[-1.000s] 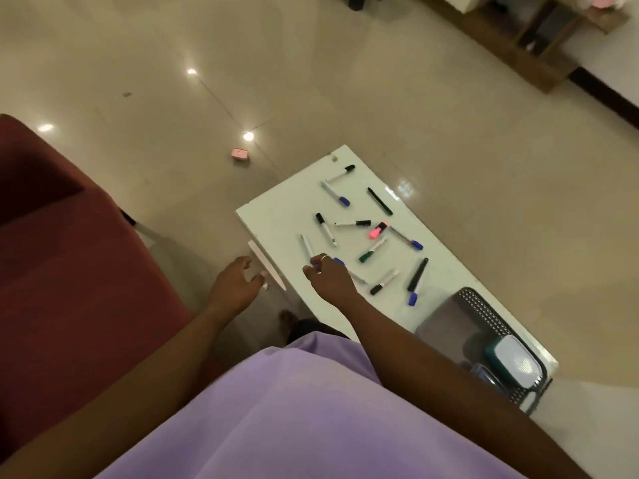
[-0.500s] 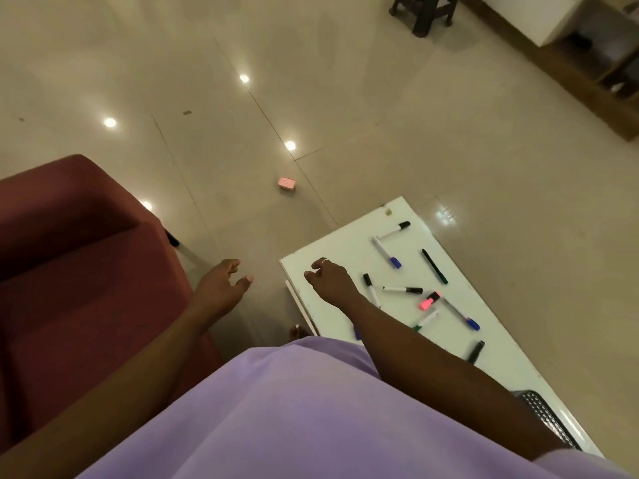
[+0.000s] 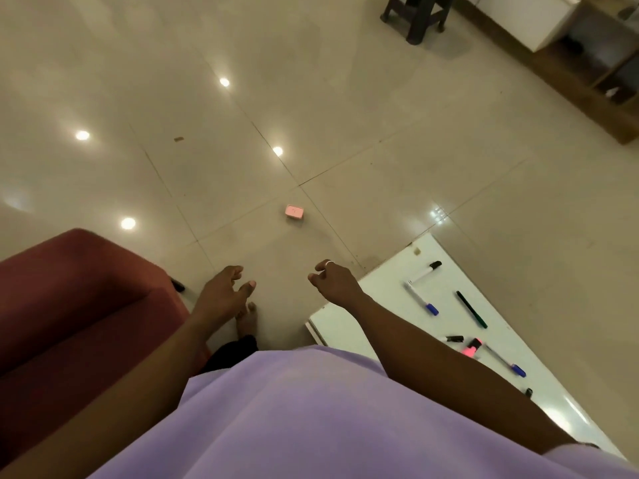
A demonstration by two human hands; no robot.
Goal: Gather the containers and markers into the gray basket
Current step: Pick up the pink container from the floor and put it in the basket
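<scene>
A red sofa (image 3: 69,305) occupies the lower left; a small pink box (image 3: 294,211) lies on the tiled floor (image 3: 345,115) ahead, well apart from both hands. A dark stool (image 3: 420,15) stands at the top. The white table (image 3: 345,326) sits at the right, partly hidden by the right forearm. Markers lie scattered on it — a black-capped marker (image 3: 426,272) and a blue-capped marker (image 3: 422,299) near the far corner, a dark green pen (image 3: 471,309) with its long axis running toward the viewer, a pink highlighter (image 3: 472,348) beside another blue-capped one (image 3: 505,360). The left hand (image 3: 221,297) hangs over the floor, fingers loosely spread, empty. The right hand (image 3: 333,281) hovers just off the table's edge, fingers half curled, holding nothing.
</scene>
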